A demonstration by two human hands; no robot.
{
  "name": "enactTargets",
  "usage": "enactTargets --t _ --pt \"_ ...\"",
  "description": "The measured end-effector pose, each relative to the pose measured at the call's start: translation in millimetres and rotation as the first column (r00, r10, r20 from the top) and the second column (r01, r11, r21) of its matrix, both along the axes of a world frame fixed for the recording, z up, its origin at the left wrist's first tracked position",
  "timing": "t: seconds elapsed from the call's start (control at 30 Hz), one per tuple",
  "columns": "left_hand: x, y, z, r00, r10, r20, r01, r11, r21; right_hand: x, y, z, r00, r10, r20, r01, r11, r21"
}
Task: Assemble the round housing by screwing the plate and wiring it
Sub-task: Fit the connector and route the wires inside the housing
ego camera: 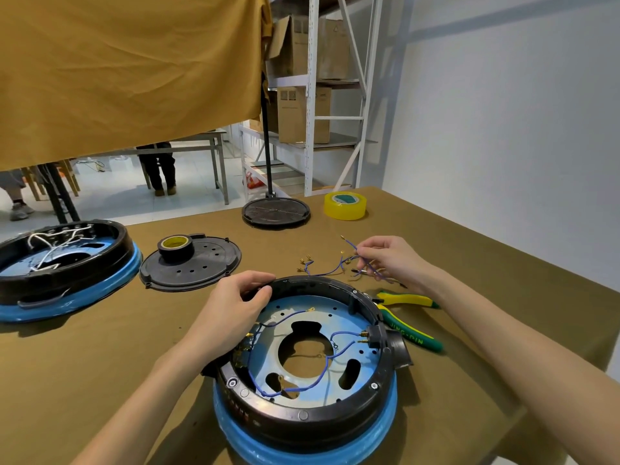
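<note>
The round housing (335, 417), black with a blue-wrapped base, sits on the table in front of me. Inside it lies a bluish metal plate (349, 313) with large cut-outs, and blue wires (322, 367) run across it to terminals. My left hand (235, 313) grips the housing's far left rim, thumb on top of the edge. Behind the housing, my right hand (389, 260) pinches a blue wire out of a loose bundle of wires (322, 268) with brass end terminals.
Yellow-green pliers (407, 322) lie right of the housing. A black cover plate (198, 263) with a tape roll (175, 248) on it lies behind left. A second housing (63, 263) stands far left. Yellow tape (345, 201) and a black stand base (275, 211) sit at the back.
</note>
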State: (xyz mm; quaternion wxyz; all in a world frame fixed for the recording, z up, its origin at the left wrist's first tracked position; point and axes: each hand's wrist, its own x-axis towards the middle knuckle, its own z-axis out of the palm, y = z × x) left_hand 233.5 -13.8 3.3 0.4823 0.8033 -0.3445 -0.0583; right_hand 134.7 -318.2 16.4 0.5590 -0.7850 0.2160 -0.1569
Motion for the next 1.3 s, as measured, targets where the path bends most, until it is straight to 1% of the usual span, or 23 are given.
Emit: enactTargets --t 0.1,0.17,0.2,0.27,0.33,0.4,0.43,0.5,0.53,0.6,0.63,0.67,0.7,0.73,0.8,0.9,0.97,1.03,1.17,1.23,1.3 --pt "-1 0 1 1.0 0.005 0.001 -0.005 1.0 0.0 1 -3 -4 0.999 -0.027 -0.037 0.023 0.995 -0.096" --pt "-2 0 2 1.0 0.002 0.001 -0.002 1.0 0.002 3 -6 -8 0.995 -0.07 -0.072 0.054 0.977 -0.206" --pt "-3 0 3 1.0 0.0 0.0 0.0 1.0 0.003 4 -8 -9 0.989 -0.097 -0.108 0.062 0.954 -0.294" --pt "-3 0 3 1.0 0.002 -0.005 -0.002 1.0 0.004 6 -11 -10 0.969 -0.153 -0.196 0.04 0.874 -0.485" --pt "-4 1 3 1.0 0.006 -0.003 -0.006 1.0 0.008 8 -13 -9 0.953 -0.177 -0.248 0.001 0.817 -0.577" --pt "-4 1 4 1.0 0.007 0.007 -0.007 1.0 0.011 9 -11 -6 0.956 -0.142 -0.256 -0.031 0.821 -0.57" --pt "-5 1 5 1.0 0.002 0.008 -0.002 1.0 0.014 8 -7 -3 0.967 -0.107 -0.231 -0.037 0.839 -0.543" --pt "-7 2 8 1.0 -0.015 0.017 0.014 0.999 0.03 4 6 4 0.996 -0.024 -0.091 -0.018 0.9 -0.435" --pt "-9 3 9 0.998 -0.017 0.054 0.015 0.999 0.051 0 15 8 1.0 0.021 0.004 -0.018 0.935 -0.354" --pt "-12 3 15 0.974 0.005 0.228 -0.023 0.997 0.075 -8 36 16 0.98 0.103 0.173 -0.064 0.974 -0.218" --pt "-16 2 20 0.955 0.024 0.294 -0.036 0.999 0.036 -12 47 19 0.96 0.137 0.246 -0.09 0.977 -0.193" --pt "-21 1 25 0.951 0.034 0.308 -0.027 0.999 -0.029 -16 58 23 0.935 0.169 0.311 -0.11 0.974 -0.199" --pt "-26 -1 31 0.964 0.022 0.265 0.004 0.995 -0.098 -20 69 26 0.91 0.202 0.363 -0.124 0.966 -0.227" --pt "-30 -4 36 0.981 -0.012 0.193 0.044 0.985 -0.165 -24 80 28 0.887 0.239 0.396 -0.138 0.954 -0.268" --pt "-39 -8 44 0.993 -0.095 0.072 0.112 0.952 -0.286 -30 98 31 0.858 0.298 0.418 -0.166 0.931 -0.324" --pt "-47 -8 51 0.989 -0.149 0.012 0.139 0.882 -0.451 -38 114 32 0.846 0.324 0.423 -0.197 0.928 -0.316" --pt "-48 -6 53 0.985 -0.173 -0.023 0.138 0.853 -0.504 -43 119 33 0.847 0.336 0.412 -0.218 0.927 -0.306" --pt "-48 -3 53 0.98 -0.191 -0.052 0.137 0.845 -0.517 -46 123 33 0.846 0.342 0.408 -0.238 0.929 -0.285" --pt "-49 -4 53 0.959 -0.271 -0.082 0.192 0.834 -0.517 -52 128 31 0.857 0.337 0.391 -0.262 0.937 -0.233" --pt "-50 -5 52 0.959 -0.271 -0.082 0.193 0.838 -0.51 -55 128 32 0.862 0.346 0.37 -0.274 0.933 -0.233" --pt "-51 -6 51 0.96 -0.273 -0.066 0.212 0.858 -0.467 -56 126 34 0.87 0.332 0.365 -0.251 0.935 -0.252"
